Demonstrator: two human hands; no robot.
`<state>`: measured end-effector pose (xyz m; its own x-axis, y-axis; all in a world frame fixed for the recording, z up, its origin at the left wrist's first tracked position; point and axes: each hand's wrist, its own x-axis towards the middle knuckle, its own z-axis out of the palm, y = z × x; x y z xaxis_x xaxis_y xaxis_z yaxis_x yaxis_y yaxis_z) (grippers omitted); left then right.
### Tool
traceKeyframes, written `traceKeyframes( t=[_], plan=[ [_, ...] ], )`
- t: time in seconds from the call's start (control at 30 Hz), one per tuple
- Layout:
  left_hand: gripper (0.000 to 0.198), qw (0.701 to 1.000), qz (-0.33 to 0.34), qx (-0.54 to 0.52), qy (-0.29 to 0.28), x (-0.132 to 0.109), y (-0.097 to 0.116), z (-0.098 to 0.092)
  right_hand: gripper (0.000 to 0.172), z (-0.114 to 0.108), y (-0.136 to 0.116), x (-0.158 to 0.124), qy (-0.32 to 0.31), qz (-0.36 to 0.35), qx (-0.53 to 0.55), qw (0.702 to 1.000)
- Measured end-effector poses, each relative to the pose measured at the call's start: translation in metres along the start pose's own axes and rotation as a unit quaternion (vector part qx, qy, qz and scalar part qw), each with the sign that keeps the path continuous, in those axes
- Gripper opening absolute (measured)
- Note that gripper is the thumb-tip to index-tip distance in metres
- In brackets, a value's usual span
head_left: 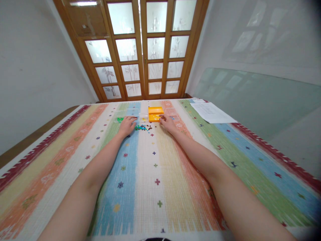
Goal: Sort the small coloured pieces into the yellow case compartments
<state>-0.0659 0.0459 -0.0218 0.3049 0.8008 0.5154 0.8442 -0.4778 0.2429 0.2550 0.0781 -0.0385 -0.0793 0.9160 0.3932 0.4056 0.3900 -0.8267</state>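
Observation:
My left hand [127,126] rests palm down by a clear plastic box [125,111] holding small green pieces [120,119], its fingers reaching right and its thumb apart from them. A loose pile of tiny blue, green and dark brown pieces [141,127] lies on the cloth just right of that hand. At the right edge of an orange-yellow tray [155,109], my right hand [168,122] has its fingers bent toward the thumb. Anything between those fingertips is too small to make out. A clear compartment [172,112] with a few blue bits is partly behind that hand.
A striped, patterned cloth [147,174] covers the table. White printed sheets [212,112] lie at the back right. A glass panel [253,97] leans against the right wall. Wooden doors with glass panes [144,50] stand beyond the table's far edge.

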Motion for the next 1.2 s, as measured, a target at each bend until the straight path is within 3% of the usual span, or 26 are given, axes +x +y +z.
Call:
traceKeyframes(
  t=[0.27, 0.43, 0.6, 0.83, 1.2],
  plan=[
    [0.042, 0.998, -0.059, 0.027, 0.025, -0.001, -0.032, 0.002, 0.035, 0.0, -0.003, -0.001, 0.002, -0.001, -0.016, 1.0],
    [0.041, 0.999, -0.043, 0.012, 0.018, -0.002, -0.026, 0.003, 0.032, 0.0, -0.004, -0.001, -0.001, -0.01, -0.014, 1.0],
    [0.029, 0.999, 0.012, -0.023, -0.04, -0.001, -0.016, 0.007, 0.032, -0.001, -0.003, -0.001, -0.004, -0.001, -0.024, 1.0],
    [0.03, 0.992, 0.08, -0.029, -0.096, 0.0, 0.003, 0.006, 0.033, -0.001, -0.003, -0.002, -0.007, 0.0, -0.037, 0.999],
    [0.032, 0.994, 0.05, 0.003, -0.096, 0.001, -0.001, 0.006, 0.031, -0.001, -0.005, -0.004, -0.013, 0.0, -0.029, 0.999]
  ],
)
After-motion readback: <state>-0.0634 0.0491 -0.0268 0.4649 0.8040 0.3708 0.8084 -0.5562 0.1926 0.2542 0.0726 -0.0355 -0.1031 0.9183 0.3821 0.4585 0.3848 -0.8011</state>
